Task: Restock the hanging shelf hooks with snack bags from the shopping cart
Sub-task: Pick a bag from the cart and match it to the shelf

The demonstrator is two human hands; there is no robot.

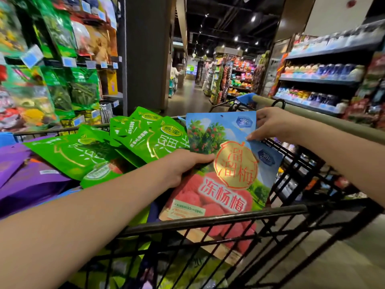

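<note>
Over the black wire shopping cart (218,215) I hold a blue snack bag (227,170) printed with red berries and a gold seal. My left hand (185,165) grips its left edge, thumb on the front. My right hand (270,126) pinches the top right corner, where a second blue bag (268,157) shows behind the first. Green snack bags (133,140) and purple bags (25,178) lie piled in the cart to the left. The hanging shelf hooks (68,61) with green bags and blue price tags are at the upper left.
A grey pillar (145,53) stands beyond the cart. Shelves of bottles and packets (325,76) line the right side. The aisle floor (187,94) runs away ahead towards more displays. The cart's handle bar (312,117) passes under my right wrist.
</note>
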